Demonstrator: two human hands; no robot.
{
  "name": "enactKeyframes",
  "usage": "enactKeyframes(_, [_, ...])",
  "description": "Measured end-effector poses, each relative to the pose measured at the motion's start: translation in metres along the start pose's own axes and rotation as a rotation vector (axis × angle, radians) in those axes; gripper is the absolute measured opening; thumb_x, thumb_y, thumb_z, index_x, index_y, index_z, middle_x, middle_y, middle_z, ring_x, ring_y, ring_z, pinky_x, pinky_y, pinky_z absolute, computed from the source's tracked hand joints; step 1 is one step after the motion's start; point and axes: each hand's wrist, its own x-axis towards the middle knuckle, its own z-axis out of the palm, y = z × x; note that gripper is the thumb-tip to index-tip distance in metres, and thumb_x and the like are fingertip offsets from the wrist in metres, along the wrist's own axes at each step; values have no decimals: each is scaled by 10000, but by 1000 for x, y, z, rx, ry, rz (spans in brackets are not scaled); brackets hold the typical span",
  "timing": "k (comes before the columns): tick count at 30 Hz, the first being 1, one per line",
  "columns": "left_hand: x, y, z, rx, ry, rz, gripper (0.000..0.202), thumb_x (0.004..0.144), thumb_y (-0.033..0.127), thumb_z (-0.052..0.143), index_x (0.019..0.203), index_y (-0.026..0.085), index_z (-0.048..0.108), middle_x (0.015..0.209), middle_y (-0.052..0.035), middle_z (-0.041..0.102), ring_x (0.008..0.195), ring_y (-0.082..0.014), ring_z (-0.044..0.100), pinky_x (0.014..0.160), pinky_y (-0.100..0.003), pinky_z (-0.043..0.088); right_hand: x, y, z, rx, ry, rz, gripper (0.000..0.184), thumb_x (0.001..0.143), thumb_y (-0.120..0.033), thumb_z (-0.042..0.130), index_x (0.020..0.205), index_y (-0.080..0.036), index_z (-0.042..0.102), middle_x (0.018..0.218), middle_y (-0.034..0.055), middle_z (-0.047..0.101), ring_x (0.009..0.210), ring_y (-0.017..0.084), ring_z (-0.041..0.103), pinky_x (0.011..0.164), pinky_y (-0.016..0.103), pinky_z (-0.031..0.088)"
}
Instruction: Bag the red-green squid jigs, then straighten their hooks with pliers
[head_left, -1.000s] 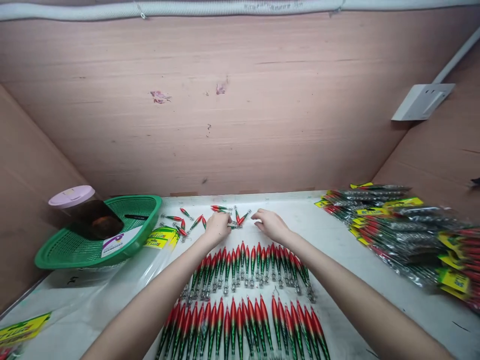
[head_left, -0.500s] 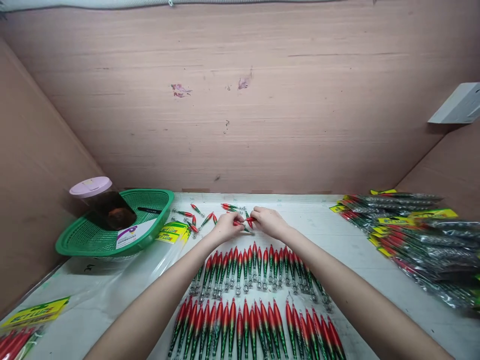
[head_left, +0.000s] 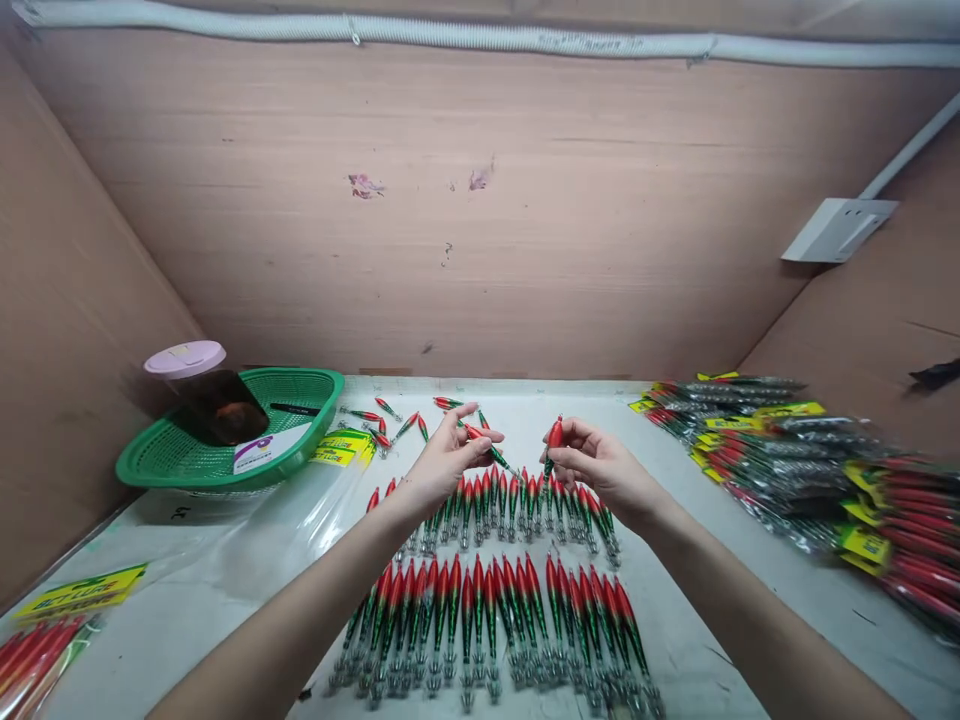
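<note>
Between the fingers of my left hand (head_left: pixel 442 462) is a red-and-green fishing lure (head_left: pixel 491 447), slanting down to the right with its hooks away from the palm. My right hand (head_left: pixel 600 462) pinches a second fishing lure (head_left: pixel 555 440) nearly upright, red end on top; its lower part is partly hidden by the fingers. Below both hands, two rows of similar lures (head_left: pixel 480 600) lie side by side on the white tabletop, red ends pointing away from me. Several loose lures (head_left: pixel 406 427) are scattered beyond my left hand.
To the left, a green basket (head_left: pixel 330 425) holds a lidded cup (head_left: pixel 217 400), a pen and a card. Clear bags with yellow headers (head_left: pixel 341 447) lie beside it. Packed lures (head_left: pixel 780 460) are piled at the right. A board wall (head_left: pixel 480 280) closes the back.
My hands have moved apart from the loose lures. The right hand has come right and lifted a lure upright; the left holds one slanted. The view has tilted up and turned right.
</note>
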Motion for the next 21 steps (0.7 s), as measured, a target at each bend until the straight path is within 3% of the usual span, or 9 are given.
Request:
enactKeyframes(4, [-42, 7, 13, -68, -154, -38, 527, 833, 246, 635, 1326, 180, 461, 1049, -87, 674, 845, -138, 616, 788, -309, 499, -36, -11, 5, 205, -75, 123, 355, 695, -458, 745, 841, -190, 565, 725, -33, 531, 533, 64, 477, 511, 216, 429])
enactKeyframes(7, [-60, 7, 19, -107, -178, -43, 580, 826, 225, 636, 1376, 210, 451, 1047, -67, 637, 819, -131, 614, 760, -299, 498, -53, -13, 10, 296, -107, 189, 361, 673, -441, 778, 858, -177, 614, 732, -26, 547, 526, 58, 475, 497, 207, 422])
enactKeyframes(12, [-74, 9, 26, -173, -201, -69, 723, 809, 193, 644, 1454, 222, 320, 1176, -132, 610, 805, -151, 647, 744, -317, 518, -72, -15, 14, 371, -115, 259, 337, 657, -392, 810, 864, -170, 662, 755, -4, 593, 574, 70, 506, 554, 209, 450])
enactKeyframes(21, [-87, 10, 31, -187, -326, -80, 722, 808, 175, 639, 1449, 233, 313, 1281, -170, 579, 815, -145, 648, 758, -305, 502, -84, -16, 21, 405, -194, 311, 303, 662, -381, 794, 849, -171, 684, 829, 32, 637, 573, 68, 495, 541, 213, 442])
